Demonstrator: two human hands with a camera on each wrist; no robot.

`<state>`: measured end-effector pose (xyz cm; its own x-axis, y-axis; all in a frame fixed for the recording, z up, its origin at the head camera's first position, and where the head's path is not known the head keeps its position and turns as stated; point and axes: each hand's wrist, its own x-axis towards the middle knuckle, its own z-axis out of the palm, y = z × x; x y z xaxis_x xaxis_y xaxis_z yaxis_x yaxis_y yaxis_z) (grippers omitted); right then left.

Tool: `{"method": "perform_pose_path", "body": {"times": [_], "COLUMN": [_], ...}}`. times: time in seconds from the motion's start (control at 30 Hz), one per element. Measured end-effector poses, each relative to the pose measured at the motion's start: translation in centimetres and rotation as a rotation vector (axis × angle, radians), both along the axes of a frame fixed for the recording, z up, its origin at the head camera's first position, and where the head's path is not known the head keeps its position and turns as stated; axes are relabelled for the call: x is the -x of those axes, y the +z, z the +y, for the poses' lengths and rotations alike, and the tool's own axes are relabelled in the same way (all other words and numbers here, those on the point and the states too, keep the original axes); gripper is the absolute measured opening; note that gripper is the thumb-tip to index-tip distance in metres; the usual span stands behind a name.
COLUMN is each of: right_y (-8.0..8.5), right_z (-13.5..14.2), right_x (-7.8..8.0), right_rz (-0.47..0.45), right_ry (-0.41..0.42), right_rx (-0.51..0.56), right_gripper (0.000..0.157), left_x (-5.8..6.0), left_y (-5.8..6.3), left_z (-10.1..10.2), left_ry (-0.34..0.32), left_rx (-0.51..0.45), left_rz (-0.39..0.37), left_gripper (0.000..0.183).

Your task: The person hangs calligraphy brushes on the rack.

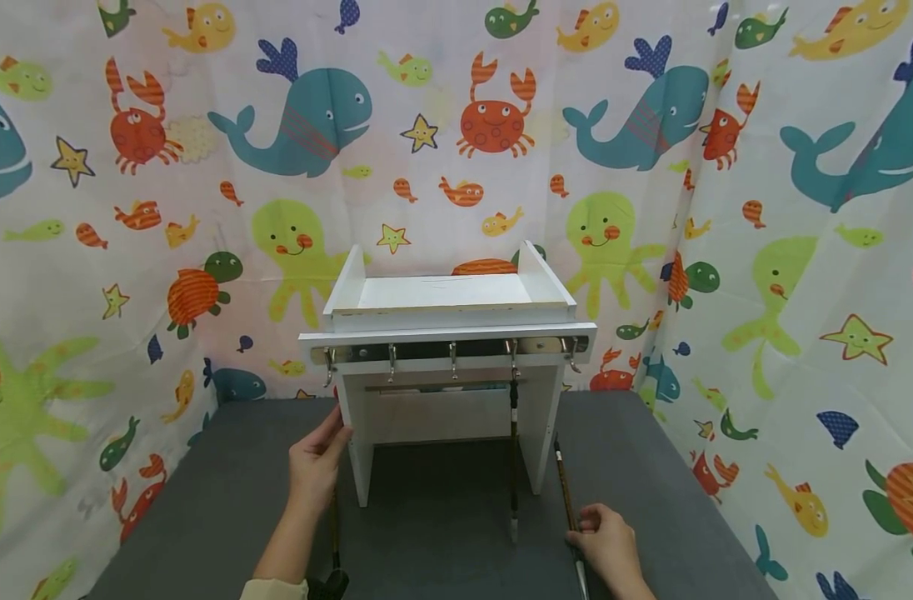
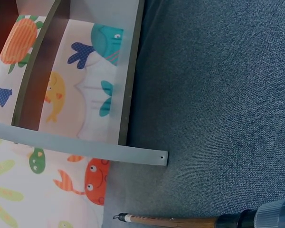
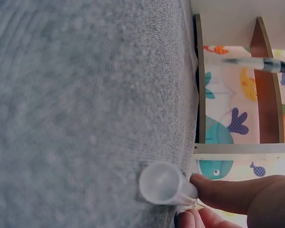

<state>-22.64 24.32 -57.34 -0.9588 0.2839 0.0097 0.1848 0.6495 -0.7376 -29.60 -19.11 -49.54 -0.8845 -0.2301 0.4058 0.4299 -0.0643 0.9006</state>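
Note:
A white shelf [image 1: 449, 321] stands at the centre with a metal hook rail [image 1: 452, 350] across its front. My left hand [image 1: 317, 462] is at the shelf's left leg, fingers extended against it. My right hand [image 1: 606, 540] pinches a brown-handled paintbrush [image 1: 566, 492] right of the shelf. In the right wrist view its translucent cap [image 3: 161, 184] faces the camera between thumb and fingers. Another capped paintbrush [image 1: 513, 467] hangs from the fourth hook. Left of the shelf, a third paintbrush [image 2: 175, 222] shows whole handle and clear cap; in the head view my hand hides its upper part.
Dark grey cloth [image 1: 441, 542] covers the table under the shelf. Behind and at both sides hangs a white curtain [image 1: 441, 75] printed with sea animals. Several bare hooks, among them one in the middle [image 1: 452, 362], line the rail.

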Motion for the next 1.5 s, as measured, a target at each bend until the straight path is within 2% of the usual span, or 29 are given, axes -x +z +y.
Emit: {"method": "perform_pose_path", "body": {"times": [0.3, 0.67, 0.93, 1.1, 1.33, 1.5], "right_y": [0.6, 1.0, 1.0, 1.2, 1.8, 2.4], "right_z": [-0.1, -0.1, -0.1, -0.2, -0.8, -1.0], "right_x": [-0.2, -0.8, -0.3, -0.2, -0.4, -0.6], "right_rz": [-0.040, 0.012, -0.032, -0.015, 0.052, 0.082], "right_ry": [0.025, -0.013, -0.033, -0.030, -0.004, -0.021], "right_rx": [-0.040, 0.022, 0.060, 0.143, 0.481, 0.533], "right_gripper": [0.025, 0.025, 0.031, 0.025, 0.029, 0.033], "left_x": [0.2, 0.0, 0.2, 0.2, 0.1, 0.2], "left_y": [-0.2, 0.0, 0.0, -0.1, -0.3, -0.3], "left_z": [0.0, 0.0, 0.1, 0.2, 0.1, 0.1], "left_ry": [-0.002, -0.002, -0.007, -0.007, -0.003, -0.002], "left_rx": [-0.020, -0.009, -0.018, -0.024, -0.029, -0.016], "left_rz": [0.022, -0.012, 0.009, 0.027, 0.023, 0.011], "left_gripper": [0.042, 0.042, 0.043, 0.042, 0.043, 0.043]}}
